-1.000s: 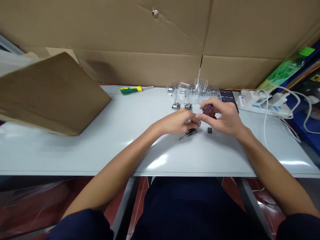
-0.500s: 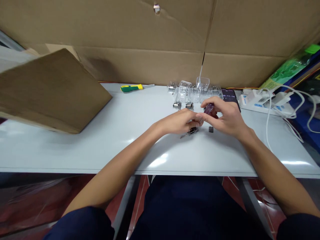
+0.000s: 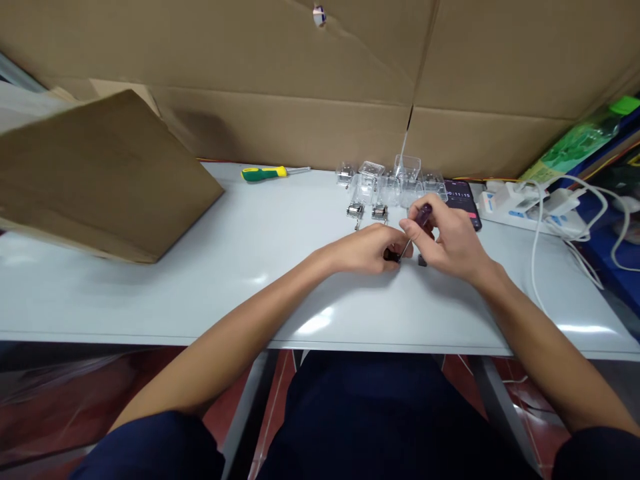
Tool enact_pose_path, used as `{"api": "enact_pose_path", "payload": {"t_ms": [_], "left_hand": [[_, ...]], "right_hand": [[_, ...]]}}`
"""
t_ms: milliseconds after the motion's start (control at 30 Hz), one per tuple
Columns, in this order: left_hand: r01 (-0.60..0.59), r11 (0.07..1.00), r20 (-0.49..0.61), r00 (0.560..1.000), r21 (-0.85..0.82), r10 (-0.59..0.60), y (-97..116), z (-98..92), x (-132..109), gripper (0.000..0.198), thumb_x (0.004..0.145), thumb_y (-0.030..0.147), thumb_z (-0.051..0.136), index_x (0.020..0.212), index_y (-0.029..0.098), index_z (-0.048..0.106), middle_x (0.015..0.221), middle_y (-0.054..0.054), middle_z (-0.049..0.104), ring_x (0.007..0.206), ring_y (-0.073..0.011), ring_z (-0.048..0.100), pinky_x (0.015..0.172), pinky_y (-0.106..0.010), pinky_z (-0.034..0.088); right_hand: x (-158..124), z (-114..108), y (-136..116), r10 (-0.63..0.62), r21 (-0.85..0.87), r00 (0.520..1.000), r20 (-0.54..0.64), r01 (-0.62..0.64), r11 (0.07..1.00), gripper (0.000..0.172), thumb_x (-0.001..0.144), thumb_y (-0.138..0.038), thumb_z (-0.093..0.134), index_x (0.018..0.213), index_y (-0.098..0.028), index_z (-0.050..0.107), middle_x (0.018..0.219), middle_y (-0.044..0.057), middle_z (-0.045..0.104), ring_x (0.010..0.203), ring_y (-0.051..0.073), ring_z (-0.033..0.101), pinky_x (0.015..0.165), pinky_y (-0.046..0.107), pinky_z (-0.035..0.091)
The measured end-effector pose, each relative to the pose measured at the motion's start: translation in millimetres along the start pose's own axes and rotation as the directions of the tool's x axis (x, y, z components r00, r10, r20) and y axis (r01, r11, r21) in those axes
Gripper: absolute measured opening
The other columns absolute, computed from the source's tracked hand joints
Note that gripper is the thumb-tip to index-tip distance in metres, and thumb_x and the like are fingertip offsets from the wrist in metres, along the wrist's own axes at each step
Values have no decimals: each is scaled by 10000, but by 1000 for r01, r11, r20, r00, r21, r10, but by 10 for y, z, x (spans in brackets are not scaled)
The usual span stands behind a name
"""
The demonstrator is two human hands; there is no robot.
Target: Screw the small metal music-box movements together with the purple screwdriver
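My left hand (image 3: 367,249) is curled around a small dark metal mechanism (image 3: 391,255) on the white table. A dark purple screwdriver (image 3: 424,215) is gripped in my right hand (image 3: 450,237), its thin shaft slanting down to the mechanism. Just below my right hand's fingers lies a small dark block (image 3: 423,261). Two silver mechanisms, one at the left (image 3: 355,211) and one at the right (image 3: 379,213), sit behind my left hand. Clear plastic cases (image 3: 387,189) are grouped farther back.
A cardboard box (image 3: 107,180) stands at the left of the table (image 3: 240,267). Near the back edge lies a green and yellow screwdriver (image 3: 264,173). A phone (image 3: 463,200), a white power strip (image 3: 530,208) with cables and a green bottle (image 3: 575,143) are at the right.
My right hand has tilted the purple screwdriver so its shaft now points down at the mechanism. My left fingers have closed around the mechanism, which earlier lay more exposed below them.
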State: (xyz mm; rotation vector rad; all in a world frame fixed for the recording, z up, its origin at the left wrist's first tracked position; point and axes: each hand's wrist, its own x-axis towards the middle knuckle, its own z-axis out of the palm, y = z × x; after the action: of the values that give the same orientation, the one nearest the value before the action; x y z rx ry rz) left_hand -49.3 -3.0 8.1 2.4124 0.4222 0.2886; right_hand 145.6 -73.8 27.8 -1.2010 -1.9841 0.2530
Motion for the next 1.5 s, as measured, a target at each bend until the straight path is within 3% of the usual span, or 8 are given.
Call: {"api": "enact_pose_path", "payload": {"t_ms": [167,400,667,800,900,1167,1300,1500], "left_hand": [[-29,994,63,997,-105,36,21,-21,-21,254,771,114,607,998,166,708,893,-28,723,781,-157,657,715,-290,494],[-43,994,-29,999,-102,40,50,-143,-45,236,854,189,623,1060,171,738,1057,-59,754,909,-179,670,757,-292,494],[-51,985,-33,998,-167,46,46,-238,-70,150,921,247,643,902,176,773,799,5,754,705,-105,638,689,-236,445],[-44,996,-133,991,-83,33,63,-185,-61,181,880,267,706,733,164,727,660,29,699,620,-90,585,657,-243,415],[-62,996,-176,983,-71,48,96,-146,-50,156,866,240,696,735,160,723,685,30,706,623,-85,576,665,-239,420],[-92,982,-94,993,-167,77,126,-113,-34,171,845,176,585,796,155,747,639,35,625,597,-83,505,640,-238,424],[-96,956,-54,995,-278,84,126,-89,-35,219,780,167,590,898,153,774,774,1,717,684,-107,593,634,-232,451],[-91,925,-28,996,-368,87,86,-59,-19,189,861,190,581,864,143,764,778,-14,732,716,-116,636,658,-230,483]], "right_hand": [[24,-175,-13,-2,16,982,187,-1,1000,165,986,-308,590,1140,-265,545,790,1,701,722,193,679,572,291,482],[15,-155,33,-130,-40,988,83,134,990,376,865,-190,679,1223,-255,582,867,-16,701,728,165,696,689,298,555],[7,-131,63,-267,-80,963,30,268,960,417,927,-303,713,1322,-239,594,1000,28,734,770,152,690,713,299,564],[9,-119,60,-294,-91,956,-24,291,952,374,921,-308,732,1274,-240,627,848,-14,710,698,135,644,684,292,530],[0,-103,17,-296,-95,953,-72,289,953,307,901,-260,714,1199,-245,642,758,-43,659,616,118,581,619,278,495],[-15,-95,-43,-290,-85,955,-56,285,955,288,773,-138,604,1043,-241,611,760,-46,623,613,117,566,590,262,485],[-24,-98,-33,-273,-99,959,-71,266,959,264,743,-138,584,986,-239,590,736,-54,609,596,112,549,580,254,480],[-33,-111,-39,-321,-131,945,-69,310,942,236,730,-156,601,954,-230,587,730,-56,617,589,105,545,569,248,464]]}}
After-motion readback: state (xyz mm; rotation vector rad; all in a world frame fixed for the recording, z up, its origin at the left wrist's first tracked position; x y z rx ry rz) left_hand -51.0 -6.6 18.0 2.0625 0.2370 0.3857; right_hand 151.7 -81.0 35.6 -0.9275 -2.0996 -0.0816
